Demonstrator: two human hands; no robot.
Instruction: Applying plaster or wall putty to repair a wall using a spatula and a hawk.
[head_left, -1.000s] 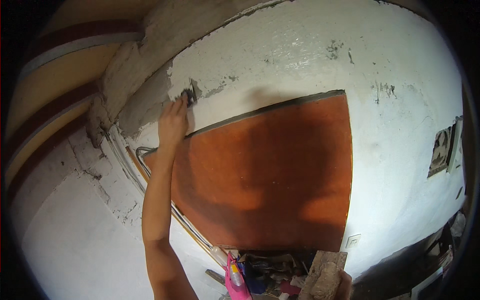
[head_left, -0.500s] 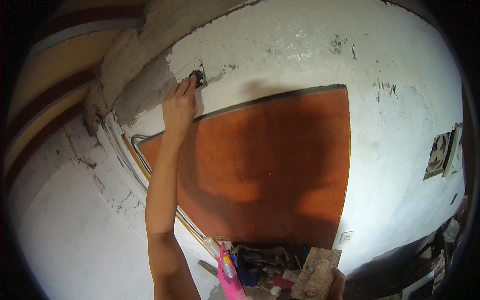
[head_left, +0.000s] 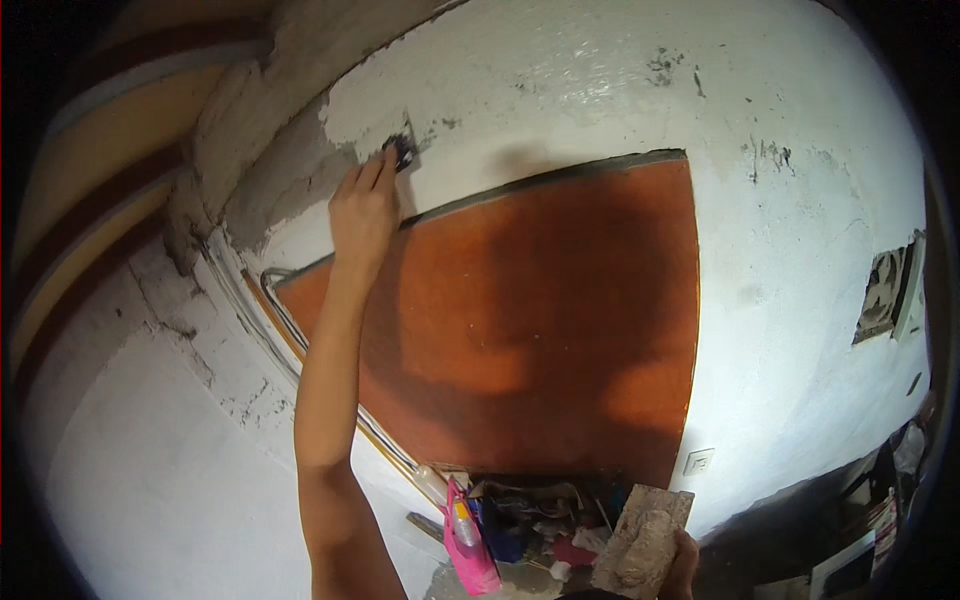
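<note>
My left hand (head_left: pixel 364 212) reaches up with its fingers closed on a dark, flat scraper-like tool (head_left: pixel 403 152), which lies against the white wall above the orange panel. Most of the tool is hidden by the fingers. Around it, fresh-looking pale coating (head_left: pixel 362 105) borders a grey bare patch (head_left: pixel 285 185). Low on the right, my right hand (head_left: pixel 682 562) grips the edge of a rough board (head_left: pixel 612 572). A lump of brownish-grey filler paste (head_left: pixel 650 535) sits on that board.
An orange panel (head_left: pixel 540 330) fills the wall's middle. Cables (head_left: pixel 262 325) run down its left side. Below stand a pink bag (head_left: pixel 470 560) with a bottle and a heap of clutter (head_left: pixel 540 520). A white switch (head_left: pixel 699 461) and a vent block (head_left: pixel 881 295) are on the right.
The view has shifted slightly. My left hand stays by the same stretch of wall, its tool turned a little. The board in my right hand appears slightly higher and further right.
</note>
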